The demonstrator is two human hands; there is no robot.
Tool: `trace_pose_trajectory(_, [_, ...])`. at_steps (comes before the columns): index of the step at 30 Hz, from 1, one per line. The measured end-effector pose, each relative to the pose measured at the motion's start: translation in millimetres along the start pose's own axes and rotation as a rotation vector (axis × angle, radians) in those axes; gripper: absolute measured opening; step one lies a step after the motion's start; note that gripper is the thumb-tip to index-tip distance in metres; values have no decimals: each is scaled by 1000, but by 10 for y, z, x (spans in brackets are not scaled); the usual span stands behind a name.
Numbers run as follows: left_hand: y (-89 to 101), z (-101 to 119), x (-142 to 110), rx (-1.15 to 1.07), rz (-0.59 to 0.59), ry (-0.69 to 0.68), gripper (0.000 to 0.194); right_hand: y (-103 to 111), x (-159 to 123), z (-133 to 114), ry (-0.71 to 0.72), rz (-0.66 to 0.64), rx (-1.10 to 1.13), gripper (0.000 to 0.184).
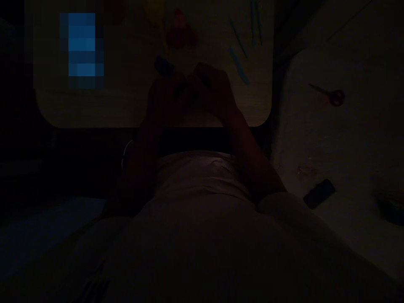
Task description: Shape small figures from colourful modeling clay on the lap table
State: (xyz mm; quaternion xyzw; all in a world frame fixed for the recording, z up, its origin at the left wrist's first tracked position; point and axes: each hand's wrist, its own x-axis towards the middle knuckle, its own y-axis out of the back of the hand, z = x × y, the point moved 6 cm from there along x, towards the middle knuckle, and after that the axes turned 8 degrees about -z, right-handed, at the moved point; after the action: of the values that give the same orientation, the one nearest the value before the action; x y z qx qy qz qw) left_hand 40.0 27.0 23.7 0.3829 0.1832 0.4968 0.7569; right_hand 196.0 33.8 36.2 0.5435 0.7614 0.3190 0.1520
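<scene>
The picture is very dark. My left hand and my right hand meet above the table, close to its front edge. The fingers of both are curled in and closed, fingertips nearly together. Whatever they pinch between them is too dark to make out. Just beyond my left hand lies a small dark blue lump. Farther back is a red and pink cluster, with a yellow thing to its left. To the right of my right hand lies a wide blue-green strip.
Thin blue-green strips lie at the table's back right. On a pale surface to the right are scissors, a dark rectangular object and a dark rounded thing. A blurred blue patch covers the table's back left.
</scene>
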Motion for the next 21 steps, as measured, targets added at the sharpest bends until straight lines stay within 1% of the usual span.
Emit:
trace_pose_trajectory(5, [-15,-16,7,8,10,-14,29,-21,14,32,-57,-31,10,56])
trace_pose_trajectory(9, [-23,-41,11,-20,14,-11,30,4,-8,3,15,17,-3,53])
trace_pose_trajectory(11, [-22,-39,14,-26,7,-6,30,15,-22,-25,54,24,-19,51])
trace_pose_trajectory(13, [-20,-32,16,-23,-8,6,31,26,-31,-44,60,21,-31,51])
trace_pose_trajectory(18, [-39,-68,17,-38,-50,19,37,18,-35,-34,-22,-37,-32,50])
trace_pose_trajectory(21, [-44,-111,12,-37,-31,-34,39,6,-21,-8,-17,-26,-18,54])
